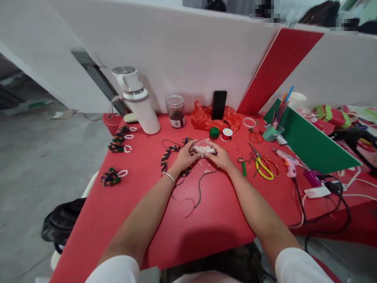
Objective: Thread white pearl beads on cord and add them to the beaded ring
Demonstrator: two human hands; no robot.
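Observation:
Between my two hands is a clear plastic bag of white pearl beads (pixel 204 150). My left hand (pixel 187 154) grips its left side and my right hand (pixel 218 156) its right side. Several loose beads (pixel 207 171) lie on the red table just below the bag. A dark multicoloured braided cord (pixel 165 159) curves beside and partly behind my left hand and wrist. A thin green thread (pixel 199 192) trails across the table in front of my hands. Behind the bag sit a green ball of yarn (pixel 214 133) and a spool of red thread (pixel 226 134).
Braided pieces with bead loops (pixel 111 177) line the left. Behind stand a white bottle (pixel 143 112), a jar (pixel 176 112), a red plastic bag (pixel 201 118) and a phone (pixel 219 105). Yellow-handled scissors (pixel 264 169), a pink glue gun (pixel 289 163) and a power strip (pixel 321 191) lie right.

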